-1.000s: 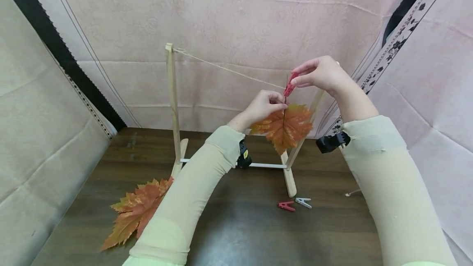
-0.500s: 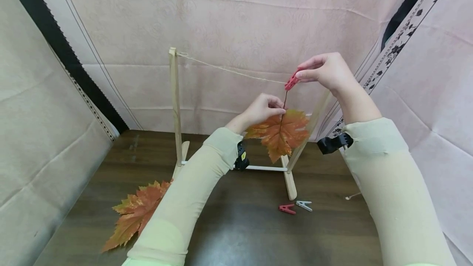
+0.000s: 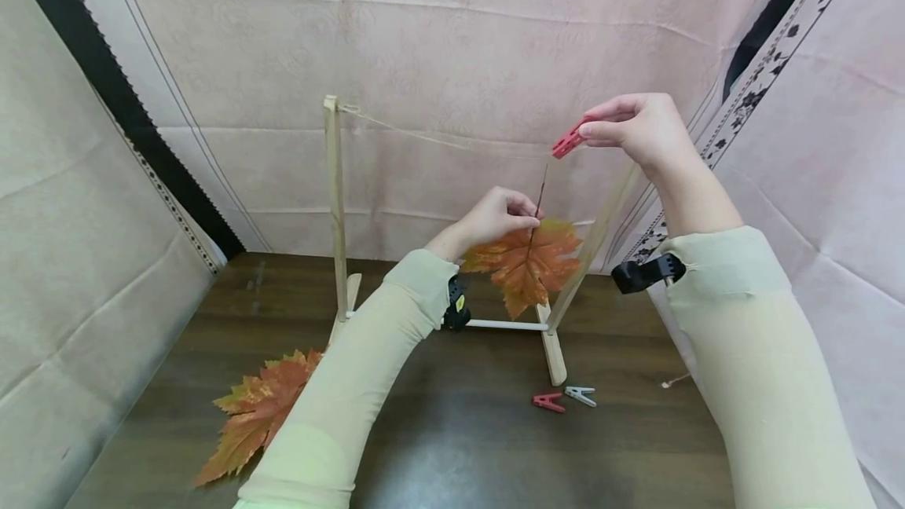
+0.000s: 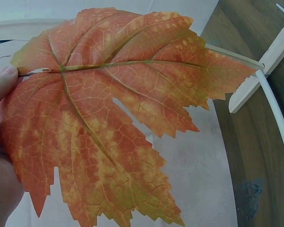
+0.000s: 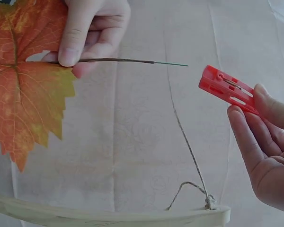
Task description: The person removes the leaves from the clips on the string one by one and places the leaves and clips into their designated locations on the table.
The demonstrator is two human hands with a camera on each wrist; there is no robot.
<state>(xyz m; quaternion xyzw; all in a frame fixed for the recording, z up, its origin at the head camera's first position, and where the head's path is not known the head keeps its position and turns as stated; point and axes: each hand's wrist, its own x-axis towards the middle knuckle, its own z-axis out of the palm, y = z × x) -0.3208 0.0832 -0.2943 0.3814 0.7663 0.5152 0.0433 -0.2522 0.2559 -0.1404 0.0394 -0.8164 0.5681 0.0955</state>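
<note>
An orange artificial maple leaf [image 3: 526, 265] hangs from my left hand [image 3: 498, 214], which pinches its stem close to the blade. In the right wrist view the stem [image 5: 118, 60] juts past the fingers, ending in a thin green wire. My right hand [image 3: 639, 128] holds a red clothespin [image 3: 569, 138] by its handle ends, up and to the right of the stem tip. Clothespin and stem stand apart, and the clothespin is off the string too. Behind them the string [image 5: 182, 127] runs between the posts of a wooden frame [image 3: 334, 203].
A second maple leaf [image 3: 258, 415] lies on the table at the left, partly under my left sleeve. Near the frame's right foot [image 3: 554, 356] lie a red clothespin [image 3: 547, 402] and a pale blue clothespin [image 3: 580, 395]. Pale cloth [image 3: 452, 45] surrounds the table.
The clothespin in my right hand has come away from the string and stem, moving up and right. My left hand has lowered slightly with the leaf. The string looks blurred now.
</note>
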